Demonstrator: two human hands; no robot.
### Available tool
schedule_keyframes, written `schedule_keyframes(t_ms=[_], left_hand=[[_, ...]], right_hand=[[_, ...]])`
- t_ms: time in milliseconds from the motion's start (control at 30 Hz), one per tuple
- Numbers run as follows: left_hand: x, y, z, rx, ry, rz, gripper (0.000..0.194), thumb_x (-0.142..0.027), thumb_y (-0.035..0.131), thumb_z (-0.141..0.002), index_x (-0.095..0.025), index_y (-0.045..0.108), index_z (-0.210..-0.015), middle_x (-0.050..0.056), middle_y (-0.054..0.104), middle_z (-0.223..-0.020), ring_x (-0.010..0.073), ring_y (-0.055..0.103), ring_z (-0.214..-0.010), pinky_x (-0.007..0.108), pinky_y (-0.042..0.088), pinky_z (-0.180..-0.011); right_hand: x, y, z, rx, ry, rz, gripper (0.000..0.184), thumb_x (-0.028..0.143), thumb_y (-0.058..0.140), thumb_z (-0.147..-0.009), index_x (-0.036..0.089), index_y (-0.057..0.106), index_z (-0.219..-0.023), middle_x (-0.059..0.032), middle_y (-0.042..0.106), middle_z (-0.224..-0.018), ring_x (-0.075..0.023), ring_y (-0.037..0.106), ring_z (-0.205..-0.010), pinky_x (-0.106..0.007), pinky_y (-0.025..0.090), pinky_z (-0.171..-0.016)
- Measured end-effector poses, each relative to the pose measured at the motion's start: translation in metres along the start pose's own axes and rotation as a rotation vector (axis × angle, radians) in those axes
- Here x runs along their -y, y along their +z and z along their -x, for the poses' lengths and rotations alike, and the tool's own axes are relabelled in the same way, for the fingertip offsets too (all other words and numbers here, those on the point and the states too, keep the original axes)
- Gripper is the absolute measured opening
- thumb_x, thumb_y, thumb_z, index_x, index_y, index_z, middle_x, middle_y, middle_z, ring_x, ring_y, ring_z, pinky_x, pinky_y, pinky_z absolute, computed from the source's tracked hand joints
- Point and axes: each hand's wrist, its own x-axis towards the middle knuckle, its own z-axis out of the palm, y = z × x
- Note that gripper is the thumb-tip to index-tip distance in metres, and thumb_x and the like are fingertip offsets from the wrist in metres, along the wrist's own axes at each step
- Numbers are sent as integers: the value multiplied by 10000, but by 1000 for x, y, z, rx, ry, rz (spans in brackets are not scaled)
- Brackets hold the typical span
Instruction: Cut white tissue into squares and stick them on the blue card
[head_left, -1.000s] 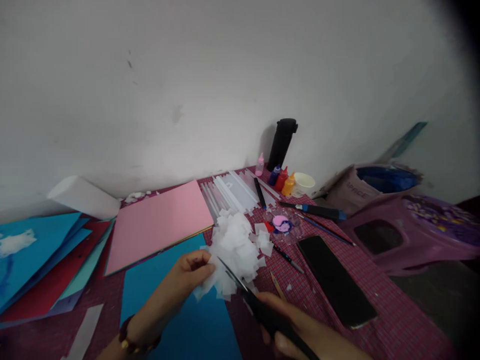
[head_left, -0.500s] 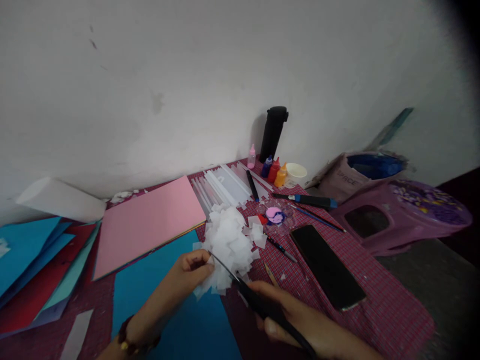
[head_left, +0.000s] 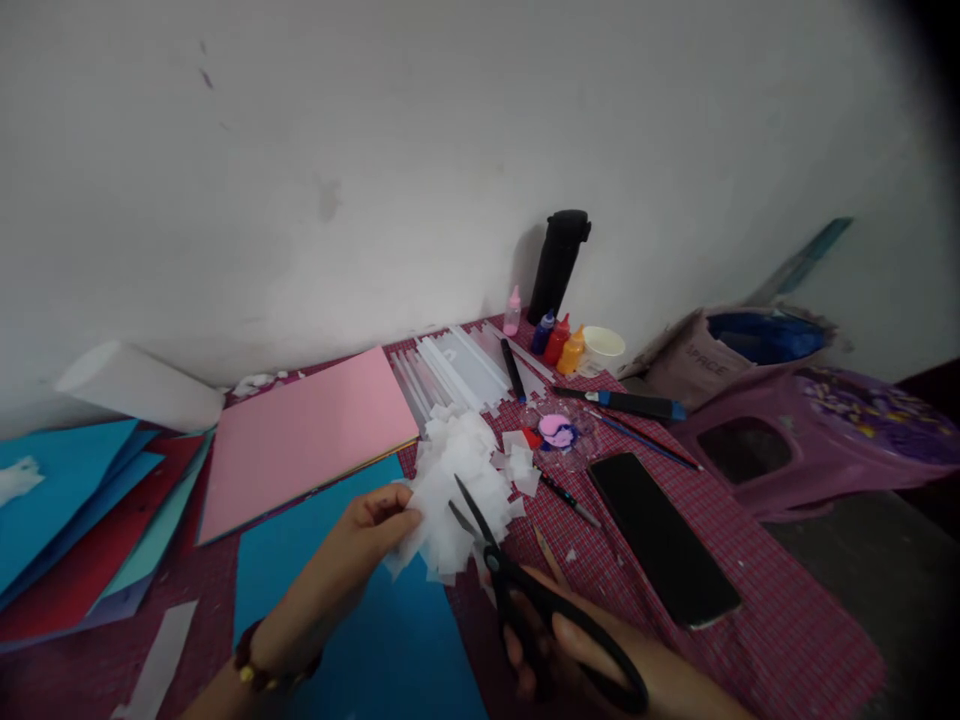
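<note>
Pressed together at thumb and forefinger on the left hand [head_left: 366,538], pinching what looks like white paper [head_left: 426,503], though hard to make out against so much white behind. Curled round the handles of black scissors [head_left: 492,558] with the right hand [head_left: 576,641], with blades parted in a narrow V. Slanting, along the scissors' long axis, from the near right toward the far left, away from the body. Just ahead of both hands, on the worktop [head_left: 787,610], a heap of small white pieces [head_left: 457,455]. Nearer to it with the left hand, right at its near left edge; farther back with the right hand, crossing in front of it by the blades alone. Between left fingertips and blade tips, a small gap, without contact; impossible to tell how high above the heap. Under the left forearm, a blue sheet [head_left: 394,645]; beyond, left of the heap, a pink sheet [head_left: 311,430]. Right of the scissors, lying on much the same slant, a dark phone [head_left: 664,540].
</note>
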Motion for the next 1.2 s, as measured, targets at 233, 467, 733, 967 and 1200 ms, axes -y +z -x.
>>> schedule_keyframes(t_ms=[233, 467, 733, 967, 1200], left_hand=[[-1, 2, 1, 33, 1, -6, 206, -330, 682, -669, -180, 565, -590, -45, 467, -513, 78, 375, -460, 208, 276, -473], [4, 7, -2, 78, -35, -36, 240, -348, 688, -650, -168, 538, -606, -48, 470, -507, 72, 376, -451, 204, 278, -463], [6, 12, -6, 102, -23, -59, 229, -342, 654, -651, -162, 517, -614, -57, 448, -518, 63, 362, -457, 201, 267, -462], [6, 9, -6, 104, -40, -40, 213, -331, 663, -641, -161, 535, -640, -49, 480, -537, 68, 384, -471, 203, 275, -471], [1, -7, 0, 5, 16, 51, 199, -298, 693, -647, -166, 545, -636, -60, 469, -533, 60, 368, -472, 194, 276, -472]], right_hand=[[32, 10, 5, 28, -12, 512, 692, 633, 568, -794, 184, 465, -1310, -55, 544, -957, -183, 502, -840, -322, 408, -768], [36, 20, -8, 0, -61, 430, 662, 530, 668, -765, 180, 499, -1301, -75, 614, -1019, -255, 553, -1032, -387, 419, -913], [33, 17, -7, -26, -98, 396, 575, 452, 695, -773, 220, 542, -1277, -79, 623, -1137, -260, 536, -1111, -377, 398, -957], [17, 8, -8, -149, 31, 346, 642, 566, 679, -730, 206, 532, -1241, 39, 477, -726, -70, 364, -507, -201, 307, -471], [34, 4, 4, -24, -42, 572, 708, 644, 492, -833, 198, 385, -1372, -60, 521, -967, -182, 476, -831, -307, 399, -740]])
